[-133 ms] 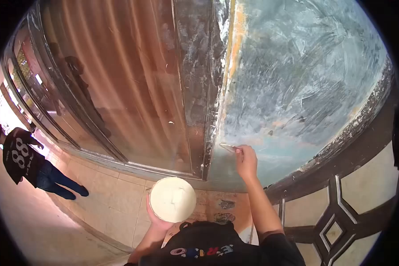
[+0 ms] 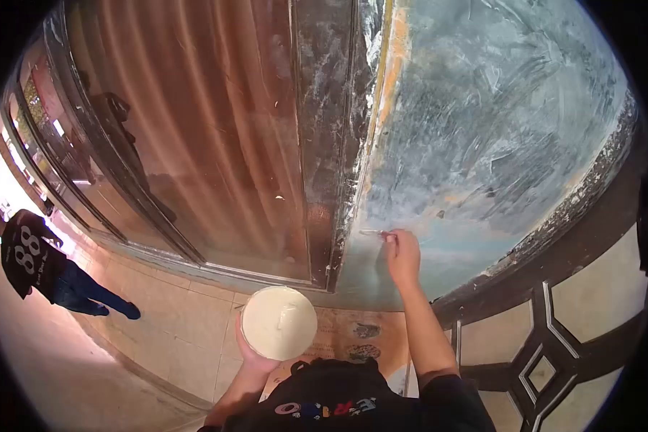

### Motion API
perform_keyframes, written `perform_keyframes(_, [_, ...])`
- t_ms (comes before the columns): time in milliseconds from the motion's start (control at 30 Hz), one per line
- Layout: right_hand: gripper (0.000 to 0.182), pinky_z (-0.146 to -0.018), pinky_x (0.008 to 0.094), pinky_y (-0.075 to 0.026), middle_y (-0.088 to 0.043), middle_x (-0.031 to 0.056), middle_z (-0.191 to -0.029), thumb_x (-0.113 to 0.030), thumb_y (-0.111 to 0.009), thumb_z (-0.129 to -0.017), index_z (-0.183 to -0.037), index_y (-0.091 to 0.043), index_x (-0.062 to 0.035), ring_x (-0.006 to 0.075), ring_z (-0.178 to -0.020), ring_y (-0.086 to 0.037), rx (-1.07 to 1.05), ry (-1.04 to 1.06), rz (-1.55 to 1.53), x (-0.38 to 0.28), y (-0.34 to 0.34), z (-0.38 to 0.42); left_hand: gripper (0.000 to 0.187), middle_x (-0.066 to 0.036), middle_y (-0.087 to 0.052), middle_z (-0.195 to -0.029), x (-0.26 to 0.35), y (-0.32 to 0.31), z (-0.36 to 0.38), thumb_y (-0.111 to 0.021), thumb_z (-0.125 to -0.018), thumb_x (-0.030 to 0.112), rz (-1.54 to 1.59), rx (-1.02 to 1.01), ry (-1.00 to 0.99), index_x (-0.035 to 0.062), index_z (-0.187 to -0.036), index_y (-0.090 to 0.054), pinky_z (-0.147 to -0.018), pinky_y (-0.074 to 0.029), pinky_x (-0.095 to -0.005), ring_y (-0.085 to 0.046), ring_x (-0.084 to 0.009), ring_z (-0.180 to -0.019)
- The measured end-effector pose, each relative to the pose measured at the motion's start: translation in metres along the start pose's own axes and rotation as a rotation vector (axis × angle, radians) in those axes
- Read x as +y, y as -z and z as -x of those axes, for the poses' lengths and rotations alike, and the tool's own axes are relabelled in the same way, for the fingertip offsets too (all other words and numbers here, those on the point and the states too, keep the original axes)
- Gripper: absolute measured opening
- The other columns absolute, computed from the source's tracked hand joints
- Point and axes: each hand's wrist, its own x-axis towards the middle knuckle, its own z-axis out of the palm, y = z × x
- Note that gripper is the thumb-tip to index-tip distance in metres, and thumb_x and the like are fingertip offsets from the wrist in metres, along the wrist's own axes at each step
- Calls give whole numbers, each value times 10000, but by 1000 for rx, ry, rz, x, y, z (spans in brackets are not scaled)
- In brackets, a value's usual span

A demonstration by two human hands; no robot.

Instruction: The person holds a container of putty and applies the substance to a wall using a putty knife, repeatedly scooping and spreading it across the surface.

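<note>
My left hand [image 2: 253,354] holds a round tub [image 2: 279,323] from its lower left side, its top showing a pale cream surface with a small ridge. Between the fingers of my right hand [image 2: 402,253] is a thin brush-like tool [image 2: 374,232], whose tip is at the lower left part of the blue-grey patchy wall [image 2: 468,158], close to the dark frame edge. Whether the tip touches the wall is hard to tell.
Left of the wall stands a dark-framed window [image 2: 209,129] with brown curtains behind glass. Another person [image 2: 36,259] in a dark shirt stands at far left. Stained cardboard [image 2: 345,327] lies on the tiled floor [image 2: 173,309]. A dark panelled door [image 2: 576,367] is at lower right.
My right hand has shifted slightly right, and the tool looks flatter against the wall. The marks on the cream surface look different. The other person appears slightly farther left.
</note>
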Motion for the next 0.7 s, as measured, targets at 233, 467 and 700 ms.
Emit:
perform_keyframes(233, [115, -789, 481, -487, -618, 136, -945, -163, -590, -980, -1037, -610, -65, 379, -923, -585, -49, 54, 89, -8, 9, -3, 716, -129, -498, -1495, 2, -4, -3, -205, -1046, 615, -287, -4, -49, 118, -1532, -376, -1112, -436, -521, -517, -324, -1352])
perform_keyframes(467, [97, -735, 467, -514, -616, 112, -974, -179, -589, -990, -1041, -620, -103, 348, -906, -597, -86, 119, 242, -25, 19, -14, 653, -148, -479, -1495, -3, 6, -2, -348, -1063, 535, -494, -59, -168, 75, -1526, -348, -1084, -470, -495, -538, -305, -1327])
perform_keyframes(700, [90, -738, 478, -508, -622, 117, -950, -142, -618, -959, -1038, -627, -99, 357, -887, -602, -98, 99, 284, -38, 24, -23, 683, -165, -493, -1462, -1, 13, -2, -643, -997, 249, -332, -67, -138, 69, -1539, -268, -1097, -466, -486, -537, -300, -1328])
